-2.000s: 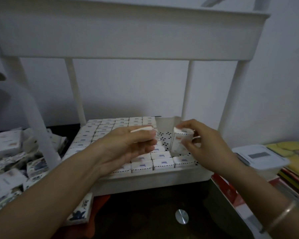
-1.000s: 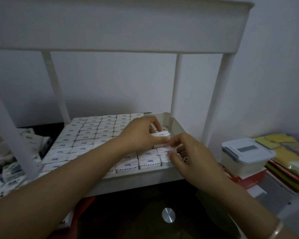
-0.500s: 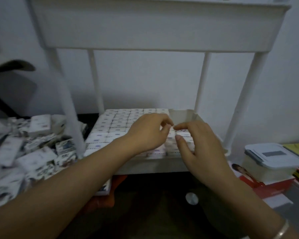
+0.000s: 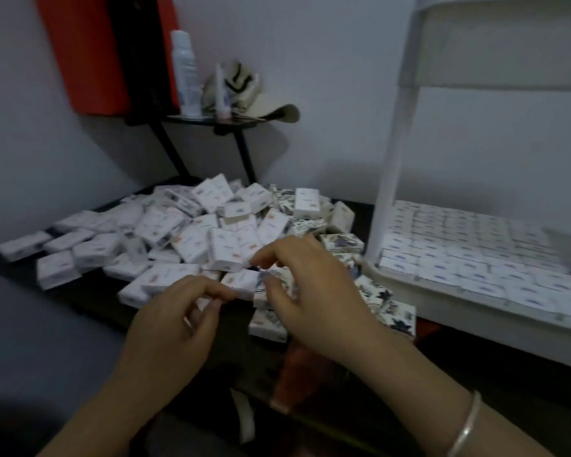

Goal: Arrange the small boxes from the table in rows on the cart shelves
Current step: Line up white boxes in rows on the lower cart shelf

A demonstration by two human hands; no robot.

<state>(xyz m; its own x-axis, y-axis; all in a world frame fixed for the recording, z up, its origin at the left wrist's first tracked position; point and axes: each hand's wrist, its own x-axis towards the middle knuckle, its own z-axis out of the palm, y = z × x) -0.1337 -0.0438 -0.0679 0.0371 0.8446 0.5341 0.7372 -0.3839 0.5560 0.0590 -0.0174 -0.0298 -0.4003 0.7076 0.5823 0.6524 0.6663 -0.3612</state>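
White small boxes (image 4: 192, 232) heaped mid-frame | left hand (image 4: 175, 321) loose, empty; right hand (image 4: 314, 288) grip too blurry to tell | sloppy grab might slide the heap off the desk (image 4: 93, 295) lol

small boxes (image 4: 165, 225): white, small red and blue marks (some blue-patterned) | surface (image 4: 89, 295): black | cart (image 4: 393, 179): white | wall panel (image 4: 89, 51): red | bracelet (image 4: 465, 427): silver

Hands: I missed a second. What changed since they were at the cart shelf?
The left hand and right hand let go at the cart shelf and moved left over the pile of boxes on the table; neither clearly holds one. Its rows look unchanged.
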